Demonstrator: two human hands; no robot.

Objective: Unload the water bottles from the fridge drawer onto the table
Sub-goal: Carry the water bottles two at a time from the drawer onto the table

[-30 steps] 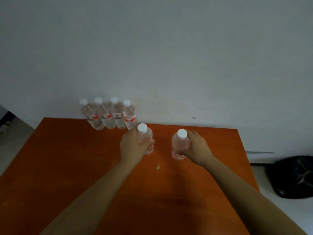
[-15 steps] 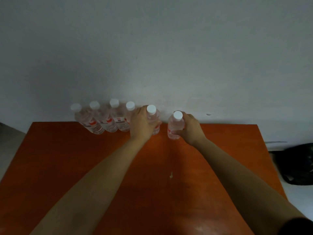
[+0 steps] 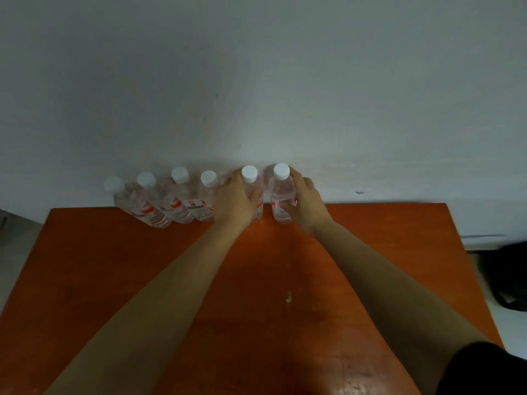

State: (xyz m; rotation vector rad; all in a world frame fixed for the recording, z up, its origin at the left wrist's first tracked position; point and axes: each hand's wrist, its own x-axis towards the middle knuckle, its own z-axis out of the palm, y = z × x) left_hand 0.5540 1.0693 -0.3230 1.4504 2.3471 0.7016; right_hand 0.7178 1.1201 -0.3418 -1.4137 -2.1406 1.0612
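Observation:
Several clear water bottles (image 3: 176, 201) with white caps and red labels stand in a row along the far edge of the orange-brown table (image 3: 114, 280), against the wall. My left hand (image 3: 236, 199) wraps around a bottle (image 3: 251, 181) at the right end of that row. My right hand (image 3: 303, 205) grips one more bottle (image 3: 281, 192) just to the right of it. Both held bottles stand upright at the table's far edge. The fridge drawer is out of view.
A pale grey wall (image 3: 256, 81) rises directly behind the table. A small light speck (image 3: 289, 297) lies on the tabletop between my forearms. A black bag (image 3: 510, 275) sits on the floor beyond the table's right edge.
Both hands have carried their bottles away from me, from the middle of the table to its far edge, in line with the row by the wall.

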